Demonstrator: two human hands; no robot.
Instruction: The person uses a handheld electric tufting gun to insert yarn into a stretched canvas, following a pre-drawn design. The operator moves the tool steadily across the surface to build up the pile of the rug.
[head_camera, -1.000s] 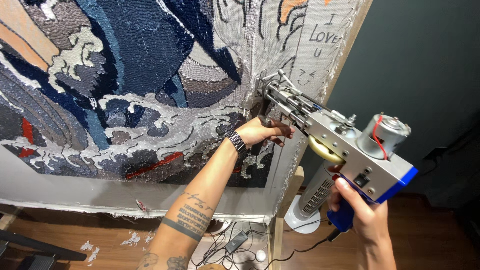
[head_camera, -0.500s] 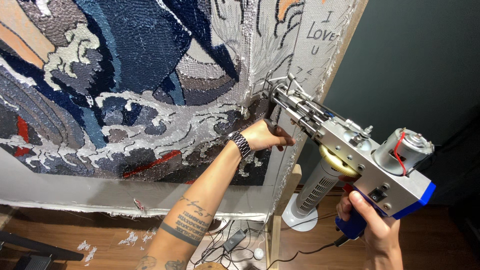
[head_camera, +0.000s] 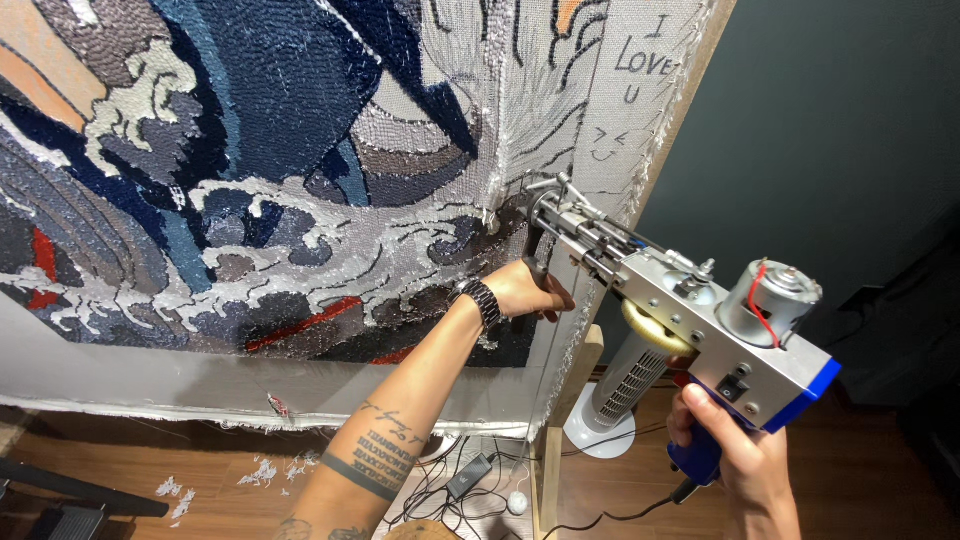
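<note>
A silver tufting gun with a blue handle and a small motor on top points its needle at the backing cloth of a large tufted rug in blue, grey, white and red yarn. My right hand grips the blue handle at the lower right. My left hand, with a dark wristband, closes on the gun's front handle right below the needle, against the cloth. The needle tip touches the cloth by a grey patch near the rug's right edge.
The cloth is stretched on a wooden frame with bare grey fabric and pen scribbles at the right. A white tower fan stands on the wooden floor behind the frame. Cables and an adapter lie below. Yarn scraps litter the floor.
The gun and both hands have shifted slightly down and right along the cloth. My grips on it are unchanged.
</note>
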